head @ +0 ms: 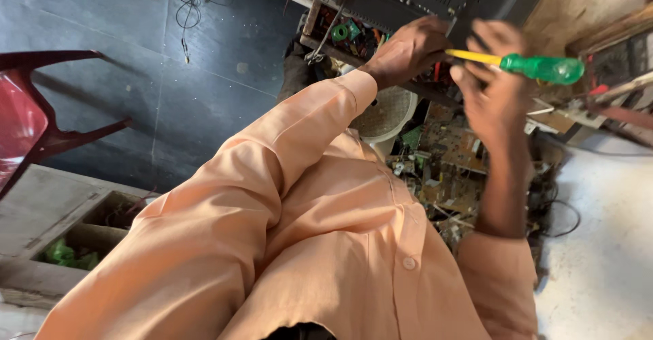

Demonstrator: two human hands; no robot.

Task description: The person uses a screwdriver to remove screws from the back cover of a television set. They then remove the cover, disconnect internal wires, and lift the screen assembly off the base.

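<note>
The right hand point(493, 91) has its fingers curled tight around a screwdriver point(524, 64) with a green handle and yellow shaft, up at one o'clock. The left hand point(408, 49), at twelve o'clock, grips the edge of the dark box point(401, 0), fingers bent. The tip could slip and poke that hand, since they are close.

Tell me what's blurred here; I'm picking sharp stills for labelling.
Head view: the right hand is smeared by motion, the screwdriver it grips slightly soft; left hand, orange sleeve and circuit boards read fairly sharp; even daylight, no glare.
</note>
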